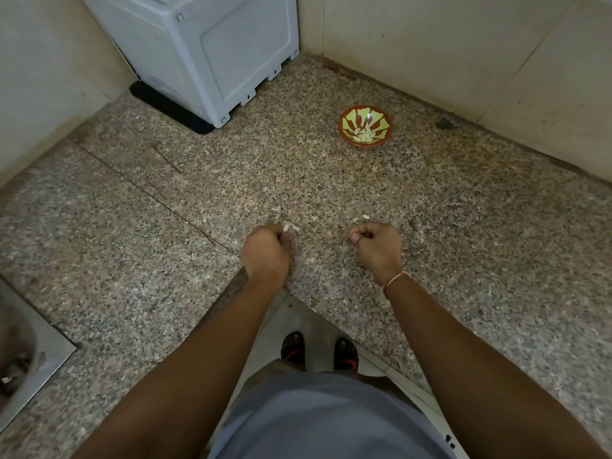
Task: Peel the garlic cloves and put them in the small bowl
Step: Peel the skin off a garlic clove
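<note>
Bench (331,180) of speckled granite carries a red-and-yellow small bowl (364,126) far back, peeled cloves (364,136) inside. Left hand (267,251) pinches a garlic clove (291,228); right hand (377,245) is curled, contents unclear. Loose peel (365,217) lies just beyond it.

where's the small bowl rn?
Head view: the small bowl sits on the granite counter, upper right of centre near the back wall, right of the grey appliance and well beyond both hands.
</note>
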